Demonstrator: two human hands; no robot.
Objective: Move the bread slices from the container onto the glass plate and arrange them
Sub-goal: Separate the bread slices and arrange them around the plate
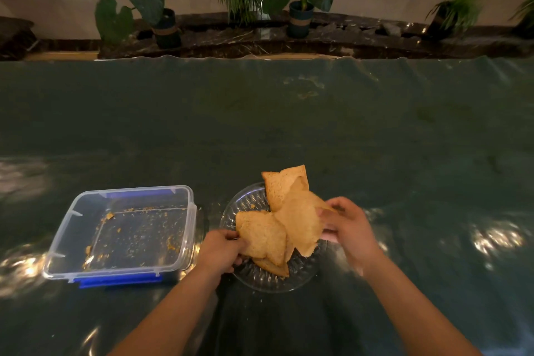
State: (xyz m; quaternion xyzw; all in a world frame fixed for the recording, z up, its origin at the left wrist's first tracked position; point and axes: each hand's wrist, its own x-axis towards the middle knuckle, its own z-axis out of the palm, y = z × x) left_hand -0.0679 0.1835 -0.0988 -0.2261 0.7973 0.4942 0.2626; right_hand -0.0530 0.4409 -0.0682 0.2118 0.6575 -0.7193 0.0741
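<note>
A round glass plate [248,202] lies on the table just in front of me. Several bread slices overlap on it, fanned out. My left hand [219,251] grips the left slice [261,235] at its near-left edge. My right hand [348,225] pinches the right edge of the middle slice [300,217], which looks lifted and blurred. A far slice [281,182] sticks out past the plate's rim. Another slice [273,266] peeks out beneath them at the near side. The clear plastic container [121,228] stands to the left and holds only crumbs.
The container rests on its blue lid [118,280]. A shiny dark green cover [289,124] spreads over the table, wrinkled at the far edge. Potted plants [300,17] stand on a dark stone ledge beyond the table.
</note>
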